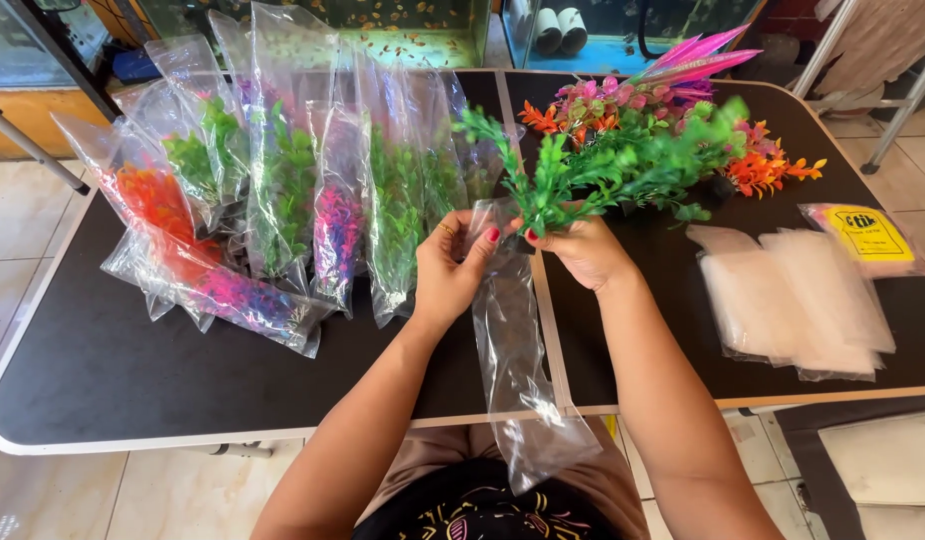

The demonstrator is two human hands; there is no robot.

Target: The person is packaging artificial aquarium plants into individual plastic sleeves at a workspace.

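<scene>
Two hands at table centre, left hand (pixel 450 268) pinching clear bag (pixel 517 360), right hand (pixel 579 248) gripping green plant (pixel 592 170)

An aquarium shop, by the look of it: glass fish tanks (pixel 412 25) stand behind the black desk (pixel 132 370), which carries bagged plastic water plants (pixel 282 190) and a stack of empty bags (pixel 792 300).

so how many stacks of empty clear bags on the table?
1: a flat stack of empty bags lies on the table at right. A separate single clear bag is in the left hand.
</scene>
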